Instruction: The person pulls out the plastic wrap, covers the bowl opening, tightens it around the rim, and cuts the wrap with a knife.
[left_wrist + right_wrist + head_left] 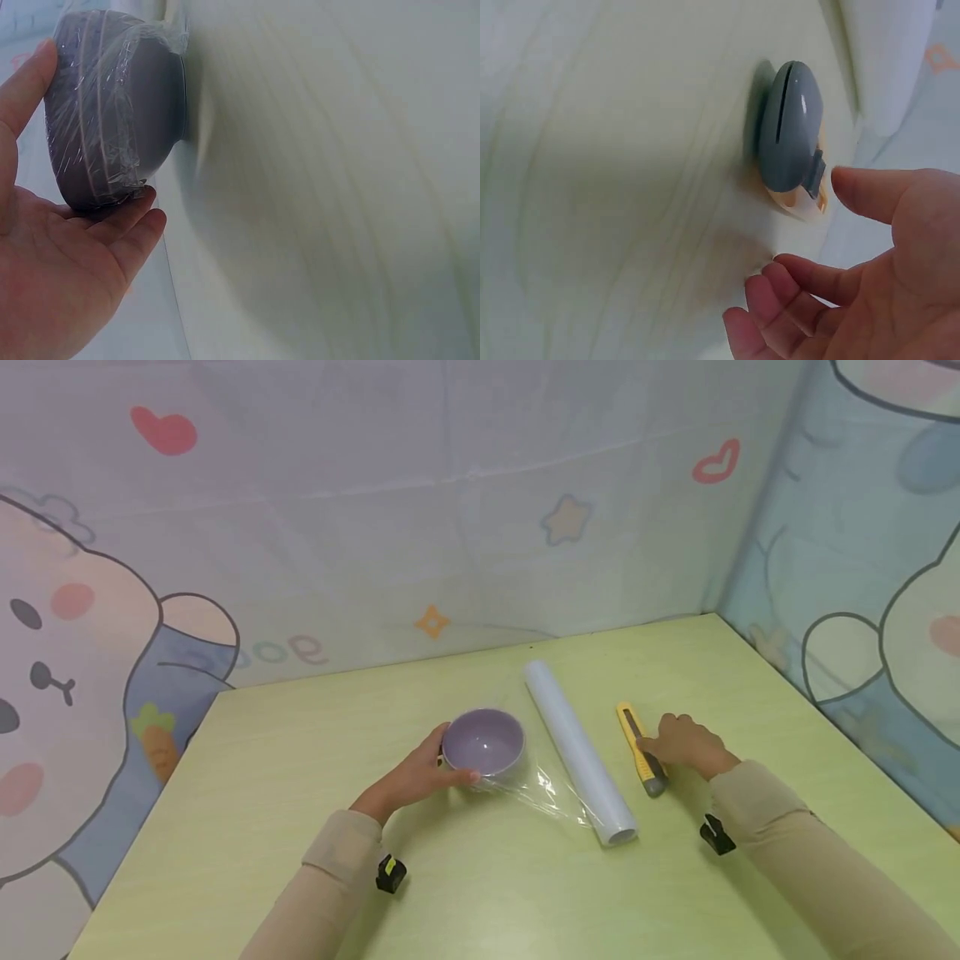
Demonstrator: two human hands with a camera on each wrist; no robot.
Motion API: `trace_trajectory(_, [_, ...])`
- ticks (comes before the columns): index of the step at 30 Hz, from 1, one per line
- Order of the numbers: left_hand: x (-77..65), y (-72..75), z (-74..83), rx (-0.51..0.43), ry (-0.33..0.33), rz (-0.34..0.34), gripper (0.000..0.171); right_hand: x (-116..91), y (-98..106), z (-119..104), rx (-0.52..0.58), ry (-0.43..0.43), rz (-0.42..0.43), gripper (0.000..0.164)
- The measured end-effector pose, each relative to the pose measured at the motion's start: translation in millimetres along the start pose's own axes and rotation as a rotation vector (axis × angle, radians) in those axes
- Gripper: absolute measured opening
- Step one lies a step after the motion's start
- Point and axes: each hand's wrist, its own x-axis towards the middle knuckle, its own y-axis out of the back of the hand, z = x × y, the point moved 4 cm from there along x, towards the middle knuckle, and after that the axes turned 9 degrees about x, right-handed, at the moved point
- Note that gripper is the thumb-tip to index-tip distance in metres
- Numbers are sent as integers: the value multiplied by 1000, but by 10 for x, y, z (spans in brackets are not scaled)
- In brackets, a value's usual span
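Evidently for steadiness, the left hand [420, 772] gripped the purple bowl [483, 743], thumb at the near rim, fingers round the left side; the bowl sat mouth up on the table [300, 777]. Clear film [543, 789] clung to its outer wall and spanned to the white roll [577, 747] on its right, a pull that probably needed countering. Beyond the roll lay a yellow cutter [634, 739], handily beside the right hand [692, 747], whose thumb and loosely bent fingers stood parted; thumb contact unclear.
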Motion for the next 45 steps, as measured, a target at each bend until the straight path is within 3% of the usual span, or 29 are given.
trace_trajectory(3, [-1, -3, 0, 3, 3, 2, 90, 2, -12, -14, 28, 5, -18, 47])
trace_trajectory(10, [-139, 27, 245, -12, -1, -17, 84, 53, -69, -27, 150, 27, -81, 26])
trace_trajectory(18, [-10, -7, -15, 11, 7, 6, 85, 26, -88, -90, 182, 31, -81, 23])
trace_trajectory(24, [9, 11, -2, 16, -15, 12, 86, -6, -88, -158, 182, 48, -51, 23])
trace_trajectory(27, [10, 12, 9, 10, -20, 6, 87, -19, -75, -192, 195, 96, -8, 27])
trace_trajectory(35, [6, -7, -17, 3, -12, 7, 84, -147, -21, -369, 638, 226, -57, 35])
trace_trajectory(45, [-141, 36, 259, -13, -18, -22, 82, -276, -66, -638, 804, 319, -208, 53])
